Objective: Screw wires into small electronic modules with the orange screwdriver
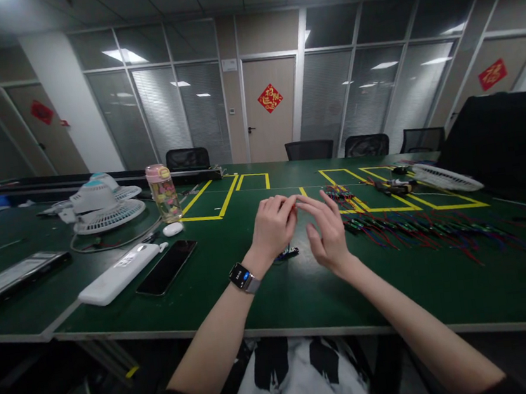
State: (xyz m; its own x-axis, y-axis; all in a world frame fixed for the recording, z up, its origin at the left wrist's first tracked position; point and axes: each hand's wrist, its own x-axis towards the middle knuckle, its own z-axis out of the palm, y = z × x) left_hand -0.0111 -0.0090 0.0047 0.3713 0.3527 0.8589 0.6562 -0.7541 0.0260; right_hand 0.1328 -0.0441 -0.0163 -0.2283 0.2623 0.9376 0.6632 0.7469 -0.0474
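Note:
My left hand (pixel 273 226), with a watch (pixel 243 277) on its wrist, is raised above the table with fingers curled together. What it grips, if anything, is hidden by the fingers. My right hand (pixel 328 235) is beside it, thumb and fingers apart, one fingertip meeting the left fingertips. Just under my left hand is a small circuit board (pixel 290 253), partly covered, with a thin wire rising from it. To the right of my hands, several small boards with red and blue wires (pixel 406 230) lie in a long row. Another bunch of wired boards (pixel 339 194) sits behind.
On the left of the green table (pixel 277 310) are a black phone (pixel 168 268), a white oblong device (pixel 118 275), a white case (pixel 172 229), a bottle (pixel 164 195) and white fans (pixel 108 206). Yellow tape (pixel 203 218) marks rectangles. A large black object (pixel 515 140) stands right.

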